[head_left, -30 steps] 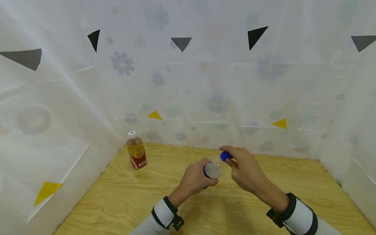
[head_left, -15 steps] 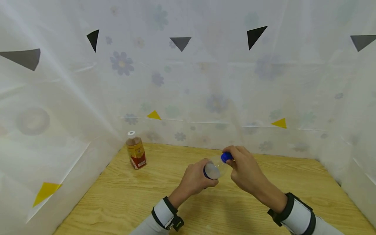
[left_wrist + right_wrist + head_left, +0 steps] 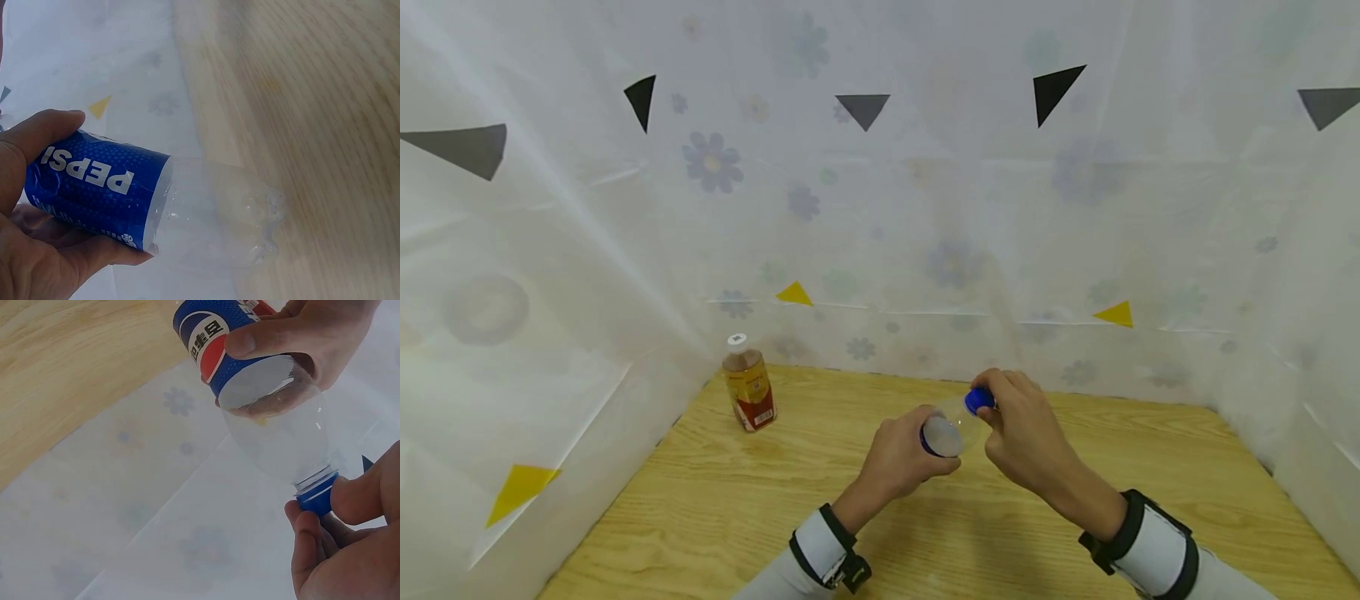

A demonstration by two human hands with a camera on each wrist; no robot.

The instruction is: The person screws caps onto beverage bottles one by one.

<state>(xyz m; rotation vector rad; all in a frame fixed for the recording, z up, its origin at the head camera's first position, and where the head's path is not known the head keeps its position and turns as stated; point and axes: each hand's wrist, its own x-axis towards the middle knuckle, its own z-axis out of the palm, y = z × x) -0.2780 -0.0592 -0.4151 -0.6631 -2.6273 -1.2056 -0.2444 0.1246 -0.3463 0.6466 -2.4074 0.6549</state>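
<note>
A clear plastic Pepsi bottle (image 3: 212, 212) with a blue label (image 3: 100, 187) is held tilted above the table. My left hand (image 3: 898, 454) grips it round the label, thumb on one side and fingers on the other. At its neck, a blue bottle cap (image 3: 317, 495) is pinched between the thumb and fingers of my right hand (image 3: 1030, 437). In the right wrist view the cap sits on the threaded neck, with some thread showing above its edge. No liquid shows inside the bottle.
A bottle of amber drink (image 3: 749, 392) with a white cap and a yellow-red label stands upright at the back left of the wooden table (image 3: 715, 508). White flowered sheeting (image 3: 925, 208) with black and yellow triangles closes off the back and sides.
My right hand's fingers have shifted on the blue cap, its index finger curling further over it, and the cap has moved slightly right. The left hand and bottle stay nearly still.
</note>
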